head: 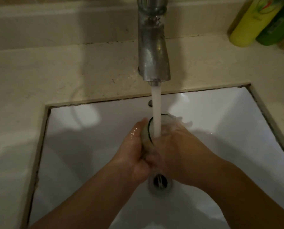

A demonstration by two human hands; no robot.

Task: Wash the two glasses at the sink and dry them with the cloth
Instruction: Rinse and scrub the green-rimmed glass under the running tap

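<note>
A clear glass (pixel 147 134) is held over the white sink (pixel 81 129), directly under the running water (pixel 156 109) from the metal tap (pixel 152 47). My left hand (pixel 134 149) wraps its left side and my right hand (pixel 176 146) wraps its right side. Both hands are wet, and the stream enters the open rim. Most of the glass is hidden by my fingers. No second glass and no cloth are in view.
The drain (pixel 160 180) lies just below my hands. A beige stone counter (pixel 55 71) surrounds the basin. A yellow bottle (pixel 252 22) and a green bottle (pixel 276 25) stand at the back right.
</note>
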